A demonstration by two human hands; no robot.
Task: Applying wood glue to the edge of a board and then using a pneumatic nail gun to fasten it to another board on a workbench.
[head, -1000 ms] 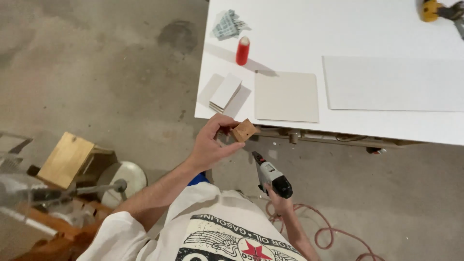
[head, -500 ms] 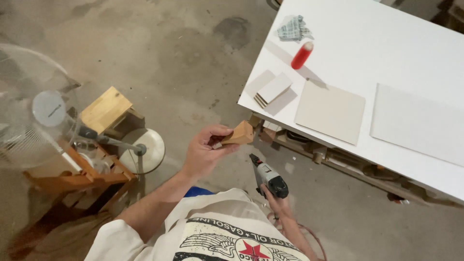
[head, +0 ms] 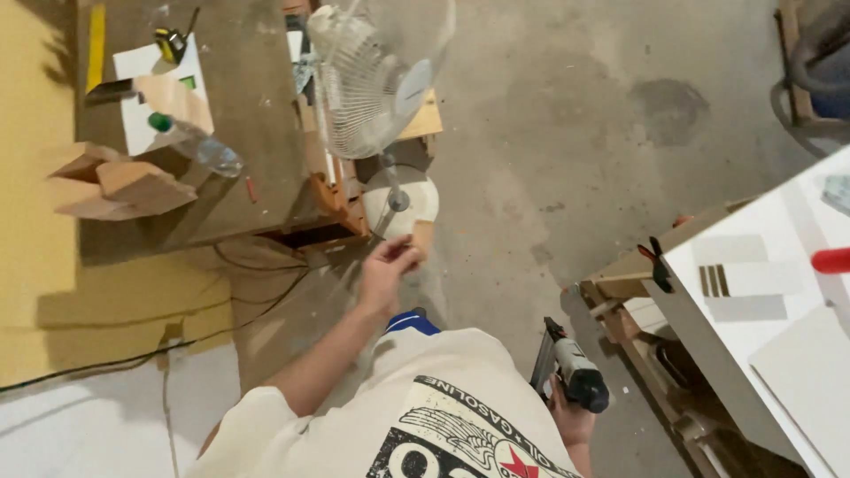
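Your left hand [head: 386, 270] pinches a small tan wooden block [head: 422, 237]; your right hand [head: 571, 418] grips a black-and-grey nail gun [head: 567, 367] near the white tabletop [head: 753, 345].

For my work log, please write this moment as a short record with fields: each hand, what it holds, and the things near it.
left hand: raised over the floor, holds a small wooden block
right hand: low at the side, grips a black and grey power tool
near left hand: white fan on its round base
near right hand: white table with a red cylinder
left bench: plastic bottle, wood pieces
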